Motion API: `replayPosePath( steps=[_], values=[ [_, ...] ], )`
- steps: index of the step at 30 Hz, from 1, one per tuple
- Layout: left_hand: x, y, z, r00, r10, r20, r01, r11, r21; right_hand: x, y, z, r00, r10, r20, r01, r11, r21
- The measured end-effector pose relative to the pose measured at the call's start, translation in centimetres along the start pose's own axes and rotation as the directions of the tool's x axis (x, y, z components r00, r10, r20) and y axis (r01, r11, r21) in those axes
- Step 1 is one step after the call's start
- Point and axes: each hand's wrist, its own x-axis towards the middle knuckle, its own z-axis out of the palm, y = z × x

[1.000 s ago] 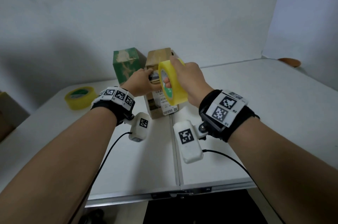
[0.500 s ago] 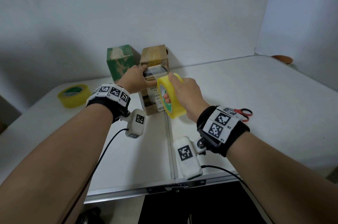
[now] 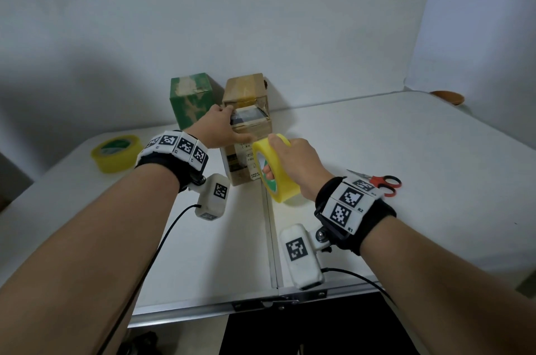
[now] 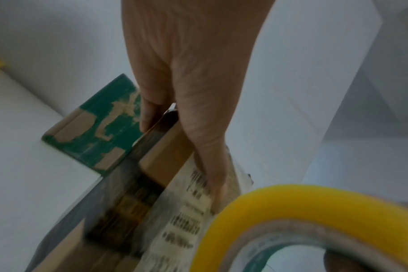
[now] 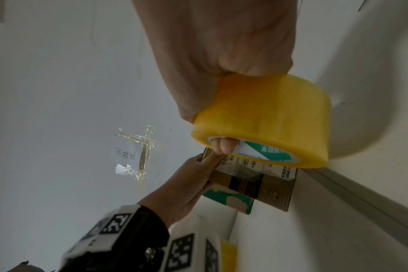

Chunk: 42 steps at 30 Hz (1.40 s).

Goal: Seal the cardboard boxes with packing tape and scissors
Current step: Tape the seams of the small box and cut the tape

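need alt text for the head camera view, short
A person's right hand grips a yellow tape roll beside a brown cardboard box that the left hand holds; red-handled scissors lie on the white table.

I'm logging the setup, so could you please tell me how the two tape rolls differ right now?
The held roll stands on edge in the right hand beside the brown box; the spare roll lies flat and untouched at the table's left. Both are yellow with green-printed cores.
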Motion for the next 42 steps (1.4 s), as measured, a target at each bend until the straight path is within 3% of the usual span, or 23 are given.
replayPosePath(
  steps=[5, 8, 11, 15, 19, 22, 26, 28, 31, 33, 38, 40, 42],
  values=[
    [0.3, 0.0, -0.5, 0.995, 0.000, 0.098, -0.009, 0.997, 0.083, 0.9, 0.8, 0.5, 1.000, 0.003, 0.020, -0.003, 1.000, -0.022],
    [0.6, -0.5, 0.0, 0.998, 0.033, 0.060, -0.041, 0.990, 0.135, 1.5, 1.0, 0.7, 0.999, 0.022, 0.042, -0.021, 1.000, -0.023],
    [1.0, -1.0, 0.5, 0.990, 0.139, 0.016, -0.139, 0.969, 0.204, 2.0, 1.0, 0.9, 0.998, 0.030, 0.055, -0.028, 0.999, -0.032],
    [1.2, -1.0, 0.4, 0.945, 0.318, 0.075, -0.326, 0.931, 0.165, 2.4, 1.0, 0.9, 0.997, 0.045, 0.067, -0.043, 0.999, -0.024],
    [0.8, -1.0, 0.9, 0.941, 0.338, 0.019, -0.339, 0.938, 0.075, 2.3, 1.7, 1.1, 0.995, 0.047, 0.087, -0.045, 0.999, -0.019],
    [0.1, -0.8, 1.4, 0.942, 0.332, -0.050, -0.331, 0.943, 0.029, 2.3, 1.7, 1.1, 0.994, 0.044, 0.097, -0.033, 0.993, -0.116],
    [0.1, -0.6, 1.2, 0.946, 0.321, -0.038, -0.320, 0.947, 0.021, 3.3, 1.5, -1.8, 0.997, 0.018, -0.076, -0.040, 0.955, -0.294],
    [0.2, -0.6, 1.2, 0.949, 0.314, -0.039, -0.314, 0.949, 0.017, 4.1, 1.9, -4.3, 0.985, 0.065, -0.159, -0.136, 0.860, -0.492],
    [0.4, -0.6, 1.4, 0.949, 0.311, -0.040, -0.311, 0.950, 0.013, 4.3, 2.5, -7.6, 0.944, 0.223, -0.244, -0.327, 0.532, -0.781],
    [0.4, -0.7, 1.4, 0.949, 0.310, -0.049, -0.310, 0.951, 0.010, 4.0, 2.8, -9.2, 0.930, 0.305, -0.205, -0.318, 0.391, -0.864],
    [0.3, -0.7, 1.5, 0.951, 0.303, -0.068, -0.303, 0.953, 0.007, 4.4, 3.5, -9.7, 0.929, 0.359, -0.089, -0.177, 0.220, -0.959],
    [0.3, -0.7, 1.5, 0.953, 0.297, -0.066, -0.297, 0.955, 0.005, 4.3, 2.8, -8.7, 0.940, 0.341, 0.004, -0.100, 0.286, -0.953],
    [0.2, -0.7, 1.5, 0.953, 0.293, -0.074, -0.294, 0.956, 0.008, 5.1, 3.3, -8.1, 0.953, 0.301, 0.041, -0.131, 0.528, -0.839]
  ],
)
